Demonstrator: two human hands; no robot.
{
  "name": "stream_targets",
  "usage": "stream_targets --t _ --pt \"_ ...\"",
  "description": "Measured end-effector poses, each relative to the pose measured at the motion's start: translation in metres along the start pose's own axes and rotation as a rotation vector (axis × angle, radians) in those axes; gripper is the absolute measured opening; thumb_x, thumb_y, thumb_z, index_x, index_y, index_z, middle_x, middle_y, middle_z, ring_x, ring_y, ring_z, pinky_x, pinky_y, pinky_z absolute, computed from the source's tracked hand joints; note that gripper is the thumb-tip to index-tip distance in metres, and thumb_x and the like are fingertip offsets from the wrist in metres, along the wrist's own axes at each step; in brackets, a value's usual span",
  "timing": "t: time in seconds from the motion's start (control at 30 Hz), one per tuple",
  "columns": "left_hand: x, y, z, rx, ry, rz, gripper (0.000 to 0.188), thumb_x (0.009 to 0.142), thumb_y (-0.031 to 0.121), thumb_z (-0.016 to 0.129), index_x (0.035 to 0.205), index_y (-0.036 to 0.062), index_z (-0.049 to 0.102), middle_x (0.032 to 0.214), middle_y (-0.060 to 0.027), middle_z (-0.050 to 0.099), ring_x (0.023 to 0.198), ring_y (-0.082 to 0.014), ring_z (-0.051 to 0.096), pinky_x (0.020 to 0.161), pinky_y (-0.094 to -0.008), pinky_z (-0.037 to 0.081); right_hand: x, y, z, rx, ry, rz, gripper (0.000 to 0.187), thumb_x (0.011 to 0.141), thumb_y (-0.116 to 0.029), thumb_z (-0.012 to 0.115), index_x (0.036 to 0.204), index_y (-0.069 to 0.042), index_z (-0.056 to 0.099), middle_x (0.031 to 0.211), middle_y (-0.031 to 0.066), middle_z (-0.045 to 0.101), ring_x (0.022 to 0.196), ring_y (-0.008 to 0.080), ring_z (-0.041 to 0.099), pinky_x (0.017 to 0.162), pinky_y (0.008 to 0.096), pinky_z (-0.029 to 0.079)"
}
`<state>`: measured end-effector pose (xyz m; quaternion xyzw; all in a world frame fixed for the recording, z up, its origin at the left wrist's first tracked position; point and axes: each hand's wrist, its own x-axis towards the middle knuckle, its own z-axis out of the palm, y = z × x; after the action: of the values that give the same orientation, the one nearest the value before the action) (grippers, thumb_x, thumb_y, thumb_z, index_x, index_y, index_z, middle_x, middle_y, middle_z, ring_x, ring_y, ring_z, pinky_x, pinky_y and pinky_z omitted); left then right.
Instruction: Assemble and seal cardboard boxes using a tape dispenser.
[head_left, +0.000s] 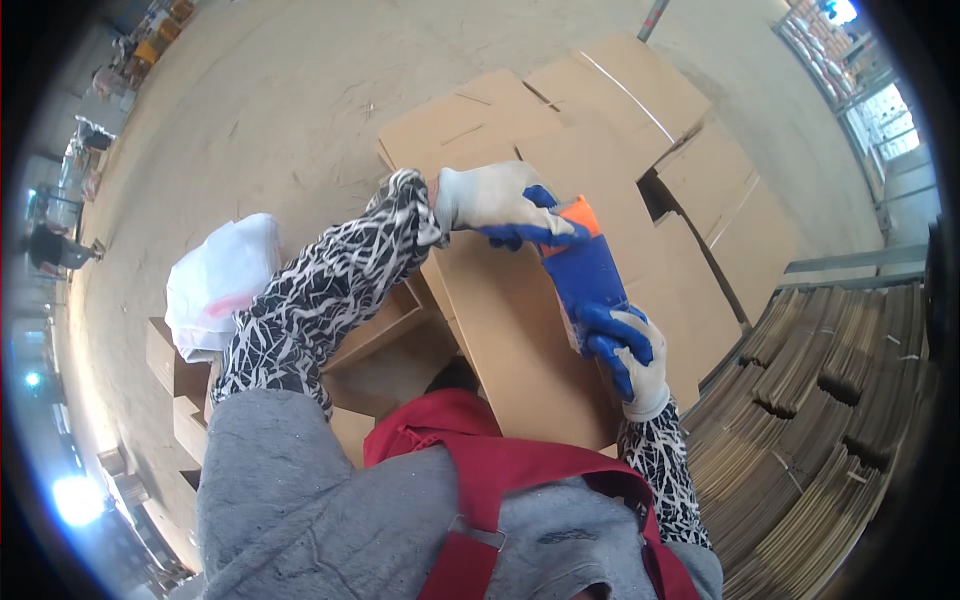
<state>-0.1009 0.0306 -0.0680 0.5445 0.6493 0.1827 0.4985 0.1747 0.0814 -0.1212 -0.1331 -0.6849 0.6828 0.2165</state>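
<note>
Both hands wear grey gloves with blue palms and meet over a spread of flattened cardboard. Beneath and beyond them lie the flat cardboard sheets [600, 130], tan and overlapping on the pale floor [270, 90]. To the right of the right hand stands a stack of bundled cardboard [830, 400], its edges showing as ribbed layers. Well left of the left hand, past the patterned sleeve, sits a white plastic bag [222, 275] on open brown boxes [180, 390]. Between the hands runs a blue glove [588, 280] with an orange cuff. The left hand [500, 205] is clenched on its orange end, fingers curled over the top. The right hand [628, 355] grips its lower blue part, fingers wrapped around it. Whether that glove is loose or worn I cannot tell.
</note>
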Motion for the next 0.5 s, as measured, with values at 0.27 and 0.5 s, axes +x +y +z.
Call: stream_targets --t 0.27,0.5 --pt "0.016 -0.075 0.042 -1.414 -0.270 0.257 0.027 0.089 0.027 0.061 0.098 0.0022 0.067 0.079 -0.0049 0.065 0.065 -0.0100 0.060 0.054 -0.0233 0.047 0.002 -0.009 0.001 -0.018 -0.005 0.046 0.028 0.084 -0.014 0.065 0.104 0.006 0.066 0.096 0.0134 0.064 0.079 0.0184 0.061 0.070 0.0285 0.049" --pt "0.048 -0.070 -0.074 0.438 0.781 -0.099 0.029 0.085 0.034 0.064 0.095 0.0076 0.071 0.085 -0.0140 0.069 0.081 -0.0264 0.067 0.073 -0.0350 0.052 0.033 -0.036 0.016 0.025 0.152 0.212 0.039 0.087 -0.019 0.061 0.115 0.006 0.062 0.110 0.0131 0.064 0.097 0.0173 0.061 0.083 0.0279 0.048"
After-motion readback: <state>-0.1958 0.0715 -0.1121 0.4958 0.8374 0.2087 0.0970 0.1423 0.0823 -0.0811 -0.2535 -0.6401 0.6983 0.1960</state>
